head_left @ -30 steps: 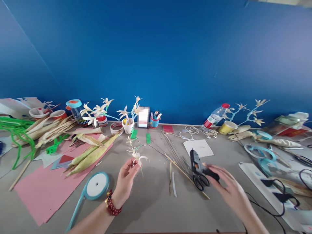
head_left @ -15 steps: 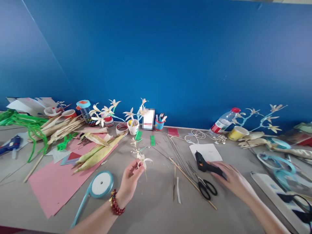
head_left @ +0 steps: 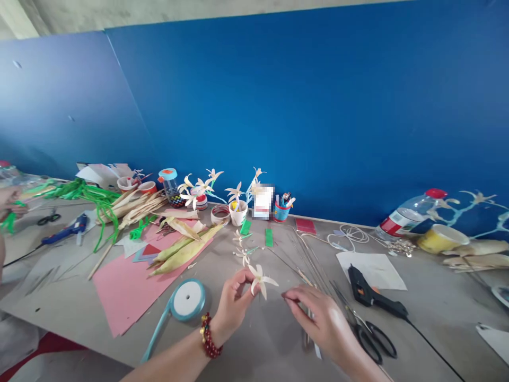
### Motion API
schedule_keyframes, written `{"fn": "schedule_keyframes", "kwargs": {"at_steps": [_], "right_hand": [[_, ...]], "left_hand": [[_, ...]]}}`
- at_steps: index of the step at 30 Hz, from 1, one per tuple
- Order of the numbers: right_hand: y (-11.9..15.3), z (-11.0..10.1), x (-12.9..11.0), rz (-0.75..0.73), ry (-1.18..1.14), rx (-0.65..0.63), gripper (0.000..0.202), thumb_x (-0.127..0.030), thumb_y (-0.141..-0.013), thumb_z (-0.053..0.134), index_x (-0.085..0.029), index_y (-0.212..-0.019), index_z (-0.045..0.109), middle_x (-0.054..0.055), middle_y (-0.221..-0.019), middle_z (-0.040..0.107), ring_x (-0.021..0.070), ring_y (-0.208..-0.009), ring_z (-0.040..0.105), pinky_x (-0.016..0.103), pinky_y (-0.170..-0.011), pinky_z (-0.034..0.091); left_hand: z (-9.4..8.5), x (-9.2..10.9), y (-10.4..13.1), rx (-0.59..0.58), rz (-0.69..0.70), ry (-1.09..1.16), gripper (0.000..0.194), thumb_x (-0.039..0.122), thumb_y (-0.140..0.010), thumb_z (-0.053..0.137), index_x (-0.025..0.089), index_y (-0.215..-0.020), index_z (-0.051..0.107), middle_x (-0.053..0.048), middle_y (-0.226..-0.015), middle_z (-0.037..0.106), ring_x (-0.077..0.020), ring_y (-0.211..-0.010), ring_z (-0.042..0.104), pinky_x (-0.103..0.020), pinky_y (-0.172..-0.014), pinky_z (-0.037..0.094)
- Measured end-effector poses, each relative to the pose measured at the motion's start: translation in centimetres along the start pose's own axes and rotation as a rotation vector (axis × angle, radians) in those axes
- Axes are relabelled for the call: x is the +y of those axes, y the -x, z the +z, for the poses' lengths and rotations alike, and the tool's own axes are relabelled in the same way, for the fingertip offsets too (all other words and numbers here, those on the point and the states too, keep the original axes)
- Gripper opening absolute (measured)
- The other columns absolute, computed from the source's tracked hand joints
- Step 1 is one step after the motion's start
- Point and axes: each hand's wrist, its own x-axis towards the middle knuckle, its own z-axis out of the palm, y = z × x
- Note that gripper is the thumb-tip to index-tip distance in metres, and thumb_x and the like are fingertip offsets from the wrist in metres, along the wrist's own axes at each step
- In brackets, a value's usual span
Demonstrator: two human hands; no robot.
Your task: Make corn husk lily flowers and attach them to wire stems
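A cream corn-husk flower [head_left: 261,281] with pointed petals is pinched between the thumb and fingers of my left hand [head_left: 235,302]. My right hand [head_left: 318,318] is just right of the flower, apart from it, with thumb and forefinger pressed together; whatever they hold, if anything, is too small to make out. Beyond my left hand lie more small husk flowers [head_left: 243,257]. A black glue gun [head_left: 374,296] rests to the right of my right hand, partly on a white paper [head_left: 382,271]. Black-handled scissors [head_left: 376,339] lie beside my right wrist.
A light-blue ribbon roll [head_left: 188,300] stands near my left wrist, by pink paper [head_left: 119,297] and corn husks [head_left: 186,252]. Cups of flowers [head_left: 238,213] line the blue wall. At far left are another person's hands [head_left: 11,201] and a blue glue gun [head_left: 66,232].
My right hand has left the black glue gun and come over to the flower, its fingers now pinched. My left hand still holds the flower, its petals now facing me. The view has shifted left.
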Motion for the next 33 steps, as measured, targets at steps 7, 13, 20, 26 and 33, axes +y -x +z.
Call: {"fn": "schedule_keyframes", "kwargs": {"at_steps": [7, 13, 20, 26, 33], "right_hand": [[-1.2, 2.1, -0.7, 0.002, -0.184, 0.118, 0.014, -0.024, -0.093, 0.050, -0.023, -0.091, 0.063, 0.004, -0.086, 0.070, 0.0180, -0.079, 0.068, 0.025, -0.070, 0.053], [-0.5, 3.2, -0.5, 0.010, -0.317, 0.157, 0.010, -0.023, -0.092, 0.052, -0.022, -0.091, 0.062, 0.007, -0.088, 0.070, 0.0194, -0.083, 0.068, 0.027, -0.074, 0.053], [-0.5, 3.6, -0.6, 0.003, -0.370, 0.150, 0.016, -0.022, -0.093, 0.046, -0.022, -0.090, 0.062, 0.006, -0.083, 0.068, 0.0187, -0.078, 0.066, 0.026, -0.070, 0.052], [-0.6, 3.1, 1.3, 0.099, -0.245, 0.190, 0.020, -0.027, -0.096, 0.046, -0.022, -0.082, 0.059, 0.003, -0.075, 0.066, 0.0176, -0.071, 0.064, 0.025, -0.066, 0.050], [-4.3, 0.6, 2.9, 0.152, 0.096, -0.071, 0.018, -0.032, -0.097, 0.045, -0.024, -0.095, 0.061, 0.002, -0.095, 0.068, 0.0173, -0.088, 0.064, 0.025, -0.077, 0.048]], "left_hand": [[0.2, -0.5, -0.2, 0.021, -0.166, 0.350, 0.019, 0.033, -0.074, 0.076, 0.016, -0.077, 0.068, -0.004, -0.080, 0.062, -0.0142, -0.075, 0.052, -0.027, -0.077, 0.042], [0.6, -0.4, 0.2, -0.045, -0.249, 0.436, 0.017, 0.029, -0.071, 0.079, 0.015, -0.076, 0.071, -0.003, -0.080, 0.063, -0.0134, -0.075, 0.053, -0.026, -0.076, 0.041], [0.6, -0.2, 0.3, -0.060, -0.255, 0.359, 0.021, 0.034, -0.073, 0.076, 0.015, -0.076, 0.068, -0.003, -0.074, 0.059, -0.0138, -0.073, 0.050, -0.026, -0.073, 0.042], [0.6, -0.3, 0.5, -0.112, -0.264, 0.311, 0.022, 0.036, -0.074, 0.075, 0.015, -0.072, 0.067, -0.003, -0.073, 0.058, -0.0139, -0.072, 0.049, -0.026, -0.072, 0.040], [0.7, -0.5, 0.9, -0.193, -0.299, 0.303, 0.021, 0.035, -0.071, 0.079, 0.016, -0.077, 0.071, -0.003, -0.072, 0.062, -0.0135, -0.070, 0.049, -0.025, -0.071, 0.038]]}}
